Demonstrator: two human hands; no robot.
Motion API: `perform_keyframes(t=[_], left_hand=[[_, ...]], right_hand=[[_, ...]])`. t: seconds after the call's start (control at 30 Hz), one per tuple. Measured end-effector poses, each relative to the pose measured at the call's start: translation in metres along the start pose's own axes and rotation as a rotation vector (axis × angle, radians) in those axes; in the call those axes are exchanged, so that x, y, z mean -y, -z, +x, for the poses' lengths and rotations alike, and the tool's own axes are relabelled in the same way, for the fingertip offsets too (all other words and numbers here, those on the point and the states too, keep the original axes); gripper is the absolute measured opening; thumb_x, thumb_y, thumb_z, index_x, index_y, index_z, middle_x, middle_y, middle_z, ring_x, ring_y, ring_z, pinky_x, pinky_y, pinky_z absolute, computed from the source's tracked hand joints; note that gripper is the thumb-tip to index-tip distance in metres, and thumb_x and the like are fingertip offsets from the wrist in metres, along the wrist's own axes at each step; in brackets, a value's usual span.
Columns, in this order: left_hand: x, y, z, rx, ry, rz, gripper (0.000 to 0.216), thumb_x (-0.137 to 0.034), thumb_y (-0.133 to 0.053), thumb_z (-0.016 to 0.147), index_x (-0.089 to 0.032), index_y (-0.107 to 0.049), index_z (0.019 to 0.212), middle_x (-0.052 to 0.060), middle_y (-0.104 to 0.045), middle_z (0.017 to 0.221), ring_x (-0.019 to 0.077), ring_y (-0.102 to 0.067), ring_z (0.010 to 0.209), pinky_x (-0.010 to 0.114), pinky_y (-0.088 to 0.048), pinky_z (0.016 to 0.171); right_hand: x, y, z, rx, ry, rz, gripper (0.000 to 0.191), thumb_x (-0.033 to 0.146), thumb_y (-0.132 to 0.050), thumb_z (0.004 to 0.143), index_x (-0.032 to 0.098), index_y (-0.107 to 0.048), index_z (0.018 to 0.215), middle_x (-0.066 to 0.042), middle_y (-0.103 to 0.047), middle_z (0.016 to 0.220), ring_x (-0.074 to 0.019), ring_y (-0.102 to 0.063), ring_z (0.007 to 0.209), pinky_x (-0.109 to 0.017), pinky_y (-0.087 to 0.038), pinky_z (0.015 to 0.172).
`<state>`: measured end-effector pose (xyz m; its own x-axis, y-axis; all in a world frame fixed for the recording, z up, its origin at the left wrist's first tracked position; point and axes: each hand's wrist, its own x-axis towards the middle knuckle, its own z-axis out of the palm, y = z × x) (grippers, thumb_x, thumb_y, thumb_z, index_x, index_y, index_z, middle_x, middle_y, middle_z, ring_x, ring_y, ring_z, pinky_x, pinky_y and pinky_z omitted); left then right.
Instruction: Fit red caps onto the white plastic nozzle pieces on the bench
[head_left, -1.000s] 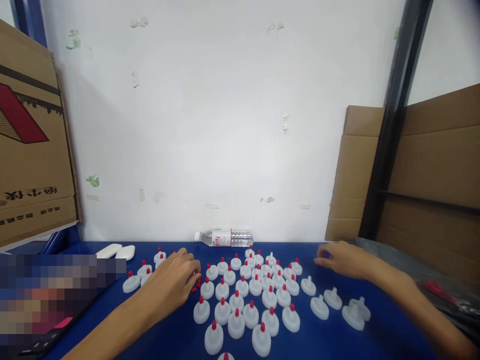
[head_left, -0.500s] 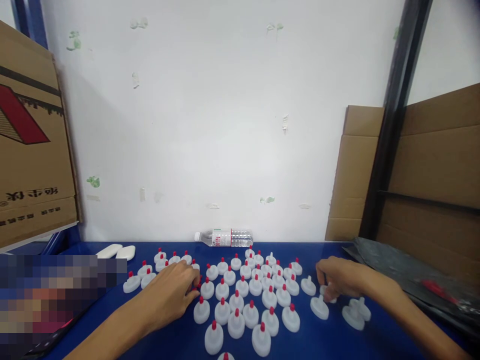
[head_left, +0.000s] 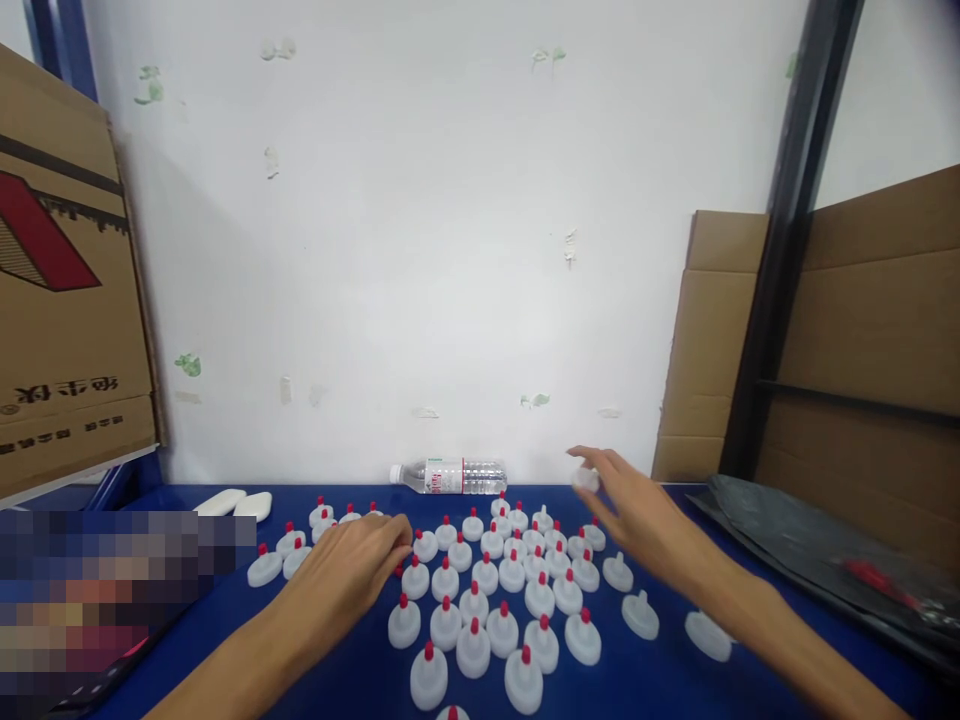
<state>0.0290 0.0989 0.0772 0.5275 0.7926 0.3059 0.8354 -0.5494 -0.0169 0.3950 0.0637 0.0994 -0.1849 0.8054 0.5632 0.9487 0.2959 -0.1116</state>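
Observation:
Many white round nozzle caps (head_left: 472,650) stand on the blue table (head_left: 337,685), most with small red tip covers. Several at the right, such as this bare cap (head_left: 640,615), have plain white spouts. My right hand (head_left: 626,505) is raised over the back right of the table, with a white cap (head_left: 585,480) between thumb and fingers. My left hand (head_left: 367,550) is low at the left of the group, its fingers pressed together and pointing down. A bit of red (head_left: 398,571) shows under its fingertips; what they pinch is hidden.
A clear plastic bottle (head_left: 450,476) lies against the white wall. Two white flat objects (head_left: 253,506) lie at the back left. Cardboard boxes (head_left: 67,300) flank the left, with more cardboard (head_left: 877,320) at the right. A dark plastic bag (head_left: 802,540) lies at the right edge.
My right hand has picked up a white cap from the right-hand caps and moved up and to the left with it. My left hand has shifted slightly right, its fingers drawn together.

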Motion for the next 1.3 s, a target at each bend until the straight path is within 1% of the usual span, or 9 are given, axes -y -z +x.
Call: perform_keyframes(t=[0.1,0.27,0.43,0.6,0.7,0.9,1.07,1.17,1.3], left_hand=[[-0.007,0.003,-0.001,-0.165,-0.124,-0.049,0.026,-0.022,-0.042,0.102,-0.023,-0.067,0.109,0.005,-0.072,0.099,0.0215,-0.07,0.088,0.029,-0.047,0.069],[-0.029,0.003,-0.009,-0.401,-0.225,-0.246,0.032,-0.025,-0.04,0.104,-0.022,-0.071,0.097,0.004,-0.07,0.092,0.0194,-0.068,0.08,0.029,-0.052,0.069],[-0.056,0.006,-0.018,-0.39,-0.06,-0.691,0.014,-0.032,-0.06,0.097,-0.028,-0.072,0.093,-0.004,-0.074,0.083,0.0145,-0.066,0.07,0.024,-0.053,0.066],[-0.071,0.006,-0.022,-0.335,-0.006,-0.968,0.011,-0.033,-0.066,0.091,-0.028,-0.075,0.088,-0.004,-0.077,0.08,0.014,-0.069,0.068,0.019,-0.055,0.06],[-0.074,0.006,-0.023,-0.323,-0.037,-0.941,0.012,-0.031,-0.066,0.091,-0.027,-0.076,0.085,-0.003,-0.076,0.074,0.0134,-0.066,0.062,0.018,-0.052,0.054],[-0.074,0.006,-0.023,-0.343,-0.085,-0.905,0.009,-0.024,-0.071,0.089,-0.028,-0.078,0.085,-0.006,-0.077,0.071,0.0122,-0.07,0.061,0.017,-0.053,0.06],[-0.074,-0.001,-0.025,-0.474,-0.31,-0.816,0.007,-0.021,-0.069,0.094,-0.026,-0.072,0.09,-0.007,-0.079,0.084,0.01,-0.073,0.073,0.015,-0.055,0.071],[-0.071,-0.004,-0.026,-0.53,-0.367,-0.716,0.005,-0.025,-0.065,0.098,-0.026,-0.069,0.095,-0.006,-0.078,0.089,0.0105,-0.074,0.08,0.017,-0.055,0.078],[-0.066,-0.004,-0.023,-0.485,-0.323,-0.608,0.011,-0.031,-0.06,0.101,-0.025,-0.067,0.096,-0.004,-0.073,0.084,0.0106,-0.069,0.072,0.018,-0.052,0.068]], right_hand=[[0.04,-0.003,-0.009,-0.066,0.147,0.127,0.04,0.029,-0.046,0.103,0.023,-0.04,0.143,-0.012,-0.061,0.129,-0.0241,-0.065,0.114,-0.04,-0.056,0.092],[0.084,-0.009,-0.027,-0.029,0.442,0.176,0.028,0.024,-0.05,0.104,0.022,-0.053,0.131,-0.011,-0.064,0.122,-0.023,-0.065,0.112,-0.039,-0.059,0.092],[0.098,-0.015,-0.034,-0.088,0.56,0.151,0.038,0.02,-0.045,0.104,0.016,-0.048,0.142,-0.015,-0.067,0.118,-0.0226,-0.068,0.102,-0.036,-0.061,0.082],[0.098,-0.021,-0.037,-0.025,0.472,0.272,0.061,0.028,-0.059,0.1,0.023,-0.029,0.153,-0.009,-0.07,0.113,-0.0221,-0.071,0.099,-0.035,-0.061,0.084],[0.099,-0.022,-0.04,-0.034,0.468,0.325,0.059,0.034,-0.057,0.101,0.026,-0.027,0.151,-0.007,-0.071,0.108,-0.0221,-0.072,0.094,-0.035,-0.062,0.081],[0.107,-0.018,-0.043,-0.102,0.485,0.32,0.042,0.041,-0.036,0.108,0.025,-0.031,0.147,-0.009,-0.071,0.115,-0.0209,-0.073,0.098,-0.033,-0.063,0.082],[0.107,-0.017,-0.045,-0.1,0.481,0.233,0.042,0.042,-0.037,0.108,0.024,-0.034,0.146,-0.011,-0.07,0.116,-0.023,-0.073,0.102,-0.033,-0.063,0.081],[0.104,-0.018,-0.045,-0.128,0.489,0.248,0.039,0.042,-0.035,0.108,0.024,-0.036,0.143,-0.01,-0.067,0.112,-0.0212,-0.074,0.093,-0.031,-0.063,0.073],[0.1,-0.021,-0.043,-0.166,0.52,0.327,0.037,0.04,-0.042,0.107,0.026,-0.039,0.141,-0.006,-0.064,0.102,-0.016,-0.069,0.076,-0.027,-0.061,0.067]])
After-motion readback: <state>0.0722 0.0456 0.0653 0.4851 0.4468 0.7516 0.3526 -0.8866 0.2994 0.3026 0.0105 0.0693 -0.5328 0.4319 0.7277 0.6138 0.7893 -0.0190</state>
